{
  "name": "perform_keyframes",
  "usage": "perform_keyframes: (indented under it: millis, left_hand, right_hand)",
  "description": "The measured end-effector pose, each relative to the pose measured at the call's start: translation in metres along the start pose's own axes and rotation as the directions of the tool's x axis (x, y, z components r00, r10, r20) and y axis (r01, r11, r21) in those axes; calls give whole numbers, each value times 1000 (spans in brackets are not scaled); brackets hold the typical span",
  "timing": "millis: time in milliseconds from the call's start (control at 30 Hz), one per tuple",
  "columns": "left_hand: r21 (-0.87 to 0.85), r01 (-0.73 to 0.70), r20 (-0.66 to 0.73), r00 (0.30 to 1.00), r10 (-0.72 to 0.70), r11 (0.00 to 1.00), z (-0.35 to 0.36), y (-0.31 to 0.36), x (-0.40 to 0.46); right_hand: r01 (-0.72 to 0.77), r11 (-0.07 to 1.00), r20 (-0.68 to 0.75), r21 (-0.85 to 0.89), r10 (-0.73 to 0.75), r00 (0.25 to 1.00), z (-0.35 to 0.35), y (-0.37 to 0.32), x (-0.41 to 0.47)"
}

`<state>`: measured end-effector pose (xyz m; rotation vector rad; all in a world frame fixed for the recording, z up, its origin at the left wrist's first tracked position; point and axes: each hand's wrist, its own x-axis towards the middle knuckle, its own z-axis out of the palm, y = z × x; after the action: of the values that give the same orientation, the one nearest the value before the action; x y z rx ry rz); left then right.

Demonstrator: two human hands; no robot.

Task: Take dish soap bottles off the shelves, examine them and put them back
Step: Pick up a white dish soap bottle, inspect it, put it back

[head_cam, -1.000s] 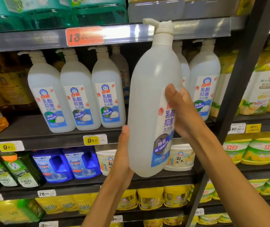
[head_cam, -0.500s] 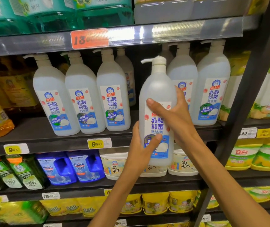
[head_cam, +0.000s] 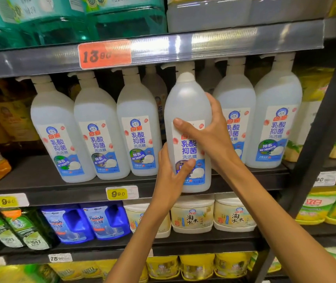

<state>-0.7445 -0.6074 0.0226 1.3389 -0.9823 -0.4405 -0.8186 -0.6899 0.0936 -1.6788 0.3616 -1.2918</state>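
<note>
held bottle [head_cam: 188, 111] upright, pump-up — both hands

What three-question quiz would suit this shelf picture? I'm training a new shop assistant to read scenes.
1. True or false: both hands grip the translucent white pump bottle.
2. Which hand is lower on it: left hand or right hand?
3. What colour are the two jugs marked "finish" on the shelf below: A green, B blue, C yellow?

Key: 1 true; 2 left hand; 3 B.
</note>
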Motion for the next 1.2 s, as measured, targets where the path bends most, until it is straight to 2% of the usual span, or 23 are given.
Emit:
perform_keyframes:
  millis: [167, 267, 367, 433, 533, 600, 667, 800, 1067, 1200]
  left_hand:
    - [25, -12, -34, 999, 13, 1000, -1, -10, 9]
    - [-4, -13, -89, 996, 13, 1000, 4, -16, 9]
    - [-44, -34, -133, 991, 28, 998, 12, -18, 4]
    - [-41, -74, -193, 979, 65, 996, 18, -18, 1]
    - [49, -109, -343, 932, 120, 993, 32, -19, -4]
    - [226, -129, -419, 882, 216, 966, 40, -23, -9]
    - [373, -134, -410, 864, 293, 918, 41, -31, -12]
    - [542, -48, -403, 861, 309, 839, 35, -43, -12]
    - [587, 99, -488, 835, 253, 804, 46, -41, -4]
    - [586, 102, -500, 827, 259, 804, 47, -40, -5]
  right_hand:
    - [116, 991, -31, -71, -118, 992, 3, 17, 1]
    - [212, 973, -66, -85, -218, 974, 6, 25, -3]
    - [293, 941, -88, -170, -311, 946, 10, 31, -7]
    - [310, 931, -84, -192, -330, 940, 12, 34, -7]
    - [296, 935, -72, -194, -314, 947, 13, 35, -4]
    - [283, 941, -69, -187, -300, 951, 14, 35, -1]
    - [272, 945, -53, -180, -286, 957, 14, 36, 3]
    - [247, 940, -18, -237, -259, 966, 15, 41, 12]
    - [157, 971, 56, -183, -149, 987, 17, 45, 22]
    - [105, 976, 42, -191, -99, 994, 19, 41, 19]
